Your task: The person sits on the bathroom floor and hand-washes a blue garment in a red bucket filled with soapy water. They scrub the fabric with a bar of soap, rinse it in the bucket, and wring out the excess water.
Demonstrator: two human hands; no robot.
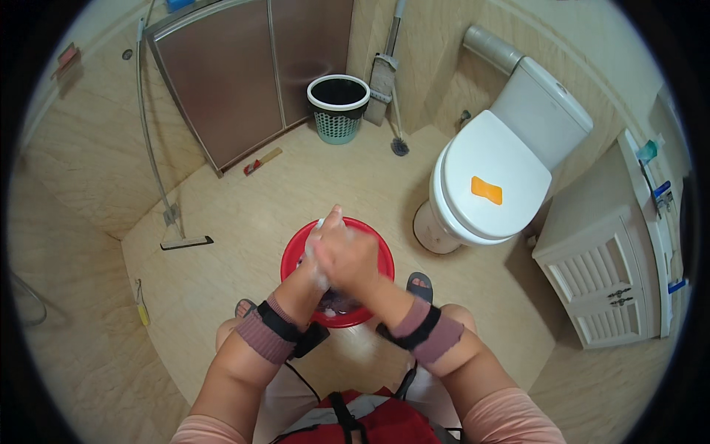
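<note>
A red basin (379, 255) stands on the tiled floor between my feet. Both hands are raised just over it, pressed together and soapy. My left hand (319, 251) and my right hand (353, 259) are clasped around a wet dark cloth (336, 302), which hangs down from them into the basin. White suds cover the fingers. Most of the cloth is hidden by my hands. Each wrist wears a mauve band with a black strap.
A white toilet (492, 185) with its lid down and an orange bar on it stands at the right. Beside it is a white cabinet (614, 274). A green wastebasket (338, 107), a mop, a toilet brush and a floor squeegee (174, 222) stand further back.
</note>
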